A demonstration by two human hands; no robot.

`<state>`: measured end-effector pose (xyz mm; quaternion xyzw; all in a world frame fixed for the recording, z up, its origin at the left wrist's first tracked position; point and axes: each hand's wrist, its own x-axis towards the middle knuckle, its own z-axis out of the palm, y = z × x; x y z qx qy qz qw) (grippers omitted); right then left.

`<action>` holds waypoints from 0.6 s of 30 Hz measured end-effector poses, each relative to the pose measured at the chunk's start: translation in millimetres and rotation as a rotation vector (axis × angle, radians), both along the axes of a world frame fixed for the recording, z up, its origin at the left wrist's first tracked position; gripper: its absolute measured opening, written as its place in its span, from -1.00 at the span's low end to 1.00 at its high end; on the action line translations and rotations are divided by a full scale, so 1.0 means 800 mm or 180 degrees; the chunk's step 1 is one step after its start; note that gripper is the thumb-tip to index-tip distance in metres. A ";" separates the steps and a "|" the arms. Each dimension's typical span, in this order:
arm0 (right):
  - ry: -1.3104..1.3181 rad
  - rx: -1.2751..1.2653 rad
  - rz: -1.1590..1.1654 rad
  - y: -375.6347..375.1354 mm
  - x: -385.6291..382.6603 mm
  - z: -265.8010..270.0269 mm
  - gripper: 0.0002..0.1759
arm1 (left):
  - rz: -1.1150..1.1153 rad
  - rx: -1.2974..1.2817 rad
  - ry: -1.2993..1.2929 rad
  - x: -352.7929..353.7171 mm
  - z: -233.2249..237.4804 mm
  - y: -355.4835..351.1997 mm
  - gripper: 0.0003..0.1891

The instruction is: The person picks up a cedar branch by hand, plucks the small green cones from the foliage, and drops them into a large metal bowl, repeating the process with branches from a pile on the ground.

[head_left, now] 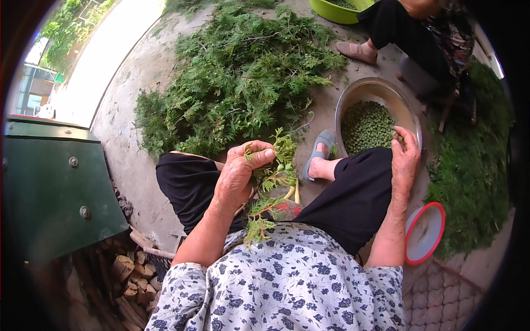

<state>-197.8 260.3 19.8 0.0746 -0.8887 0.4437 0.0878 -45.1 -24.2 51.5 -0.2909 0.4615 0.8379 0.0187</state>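
Observation:
My left hand [236, 172] is closed around a cut conifer sprig [269, 182], thumb uppermost. Small green cones [284, 168] cluster on the sprig, and its leafy tip hangs down in front of my shirt. Over the right rim of a metal basin [409, 105] is my right hand [406, 157], its fingers curled together. Whatever lies at those fingertips is too small to make out. Picked green cones [367, 127] cover the bottom of the basin, which stands beyond my right knee.
A large heap of conifer branches [237, 77] lies ahead; stripped greenery [466, 176] is piled at right. Nearby are a red-rimmed white bowl [425, 233], a green tub [337, 12] and another seated person [397, 27]. Firewood [132, 276] and a green metal panel [55, 187] are at left.

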 end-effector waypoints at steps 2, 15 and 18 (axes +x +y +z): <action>0.0390 0.1051 -0.0176 0.041 -0.023 -0.017 -0.67 | 0.0182 0.0398 -0.0051 0.000 -0.003 -0.008 -0.85; -0.0308 -0.0808 0.0047 -0.015 0.002 0.017 -0.79 | 0.0218 0.1483 0.0711 0.015 -0.023 -0.005 -0.78; -0.0144 -0.1018 0.1321 -0.087 0.049 0.045 -0.79 | 0.0078 0.1389 0.0307 0.012 -0.039 -0.006 -0.71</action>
